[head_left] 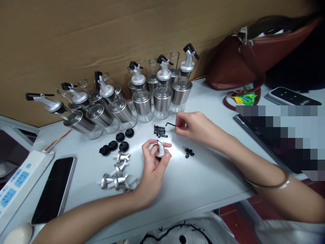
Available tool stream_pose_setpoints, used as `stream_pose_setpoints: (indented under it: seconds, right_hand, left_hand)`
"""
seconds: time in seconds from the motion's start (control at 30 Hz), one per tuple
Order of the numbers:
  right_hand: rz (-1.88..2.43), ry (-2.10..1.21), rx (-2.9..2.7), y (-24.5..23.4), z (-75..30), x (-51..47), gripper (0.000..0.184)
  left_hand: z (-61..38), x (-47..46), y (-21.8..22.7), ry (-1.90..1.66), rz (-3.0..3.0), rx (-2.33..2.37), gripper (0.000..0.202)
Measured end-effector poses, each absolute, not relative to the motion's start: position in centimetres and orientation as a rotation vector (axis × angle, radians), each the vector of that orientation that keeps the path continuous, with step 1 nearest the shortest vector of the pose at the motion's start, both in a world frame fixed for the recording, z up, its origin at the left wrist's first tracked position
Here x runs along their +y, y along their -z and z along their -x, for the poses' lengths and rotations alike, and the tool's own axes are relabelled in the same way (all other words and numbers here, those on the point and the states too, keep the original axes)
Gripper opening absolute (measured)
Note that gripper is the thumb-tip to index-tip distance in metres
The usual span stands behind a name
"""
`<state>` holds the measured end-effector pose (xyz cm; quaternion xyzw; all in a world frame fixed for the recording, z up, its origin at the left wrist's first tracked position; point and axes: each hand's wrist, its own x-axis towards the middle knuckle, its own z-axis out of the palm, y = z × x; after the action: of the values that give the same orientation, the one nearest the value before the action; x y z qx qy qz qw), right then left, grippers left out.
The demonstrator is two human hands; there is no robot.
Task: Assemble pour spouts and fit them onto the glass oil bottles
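We see a silver, metallic-looking pourer head with a flared round base (pixel 160 151) in our left hand (pixel 152 164), its narrow neck up and leaning slightly left, a small black tip showing at its top. In our right hand (pixel 190 125) we pinch a thin black rod with a hooked end (pixel 172 125), roughly level, hook pointing left, apart from the pourer head.

Bottles (pixel 144 116) at 11 o'clock show clear, glossy glass and brushed-metal bands (pixel 163 101); the held spout (pixel 160 149) at 6 o'clock looks satin silver; handbag (pixel 223 67) at 2 o'clock resembles smooth leather.
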<state>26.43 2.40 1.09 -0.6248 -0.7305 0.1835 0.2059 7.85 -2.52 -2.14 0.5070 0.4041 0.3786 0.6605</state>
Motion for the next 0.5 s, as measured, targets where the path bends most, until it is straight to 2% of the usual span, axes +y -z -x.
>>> stream_pose_setpoints:
  seconds: [0.27, 0.5]
  right_hand:
    - [1.339, -1.077, -1.852, -2.4, -24.9, 0.9, 0.007]
    - [1.259, -1.205, -1.851, -2.2, -24.9, 1.0, 0.01]
  left_hand:
    - [-7.6, -2.6, 2.2, -0.808, -1.104, 0.972, 0.053]
    - [-7.6, -2.7, 2.6, -0.811, -1.128, 0.99, 0.051]
